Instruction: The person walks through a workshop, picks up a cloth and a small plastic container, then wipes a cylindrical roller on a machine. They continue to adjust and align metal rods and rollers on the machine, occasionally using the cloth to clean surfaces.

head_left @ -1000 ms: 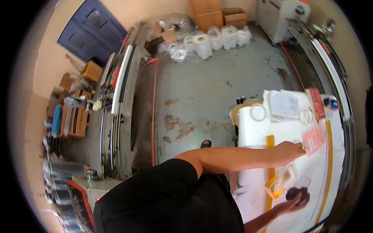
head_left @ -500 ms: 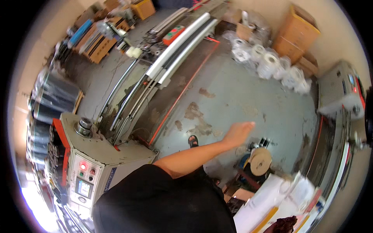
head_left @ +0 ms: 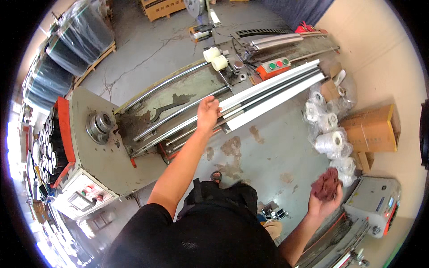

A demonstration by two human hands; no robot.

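Observation:
My left hand is raised in front of the long machine, over its metal rods. Its fingers bend loosely, and I see nothing held in them; whether it touches a rod I cannot tell. On the right, my right hand is closed around a crumpled dark red rag, held in the air above the floor. Beyond my left hand lie white roller wheels and an orange button box on the machine.
At left stands the machine's beige housing with a round chuck and a control panel. Plastic-wrapped rolls and a cardboard box line the right wall. A grey machine is at the lower right.
My view has turned toward the long machine. My left hand has moved from over the floor to its rods. My right hand has come into view with the rag, seen earlier at the lower edge.

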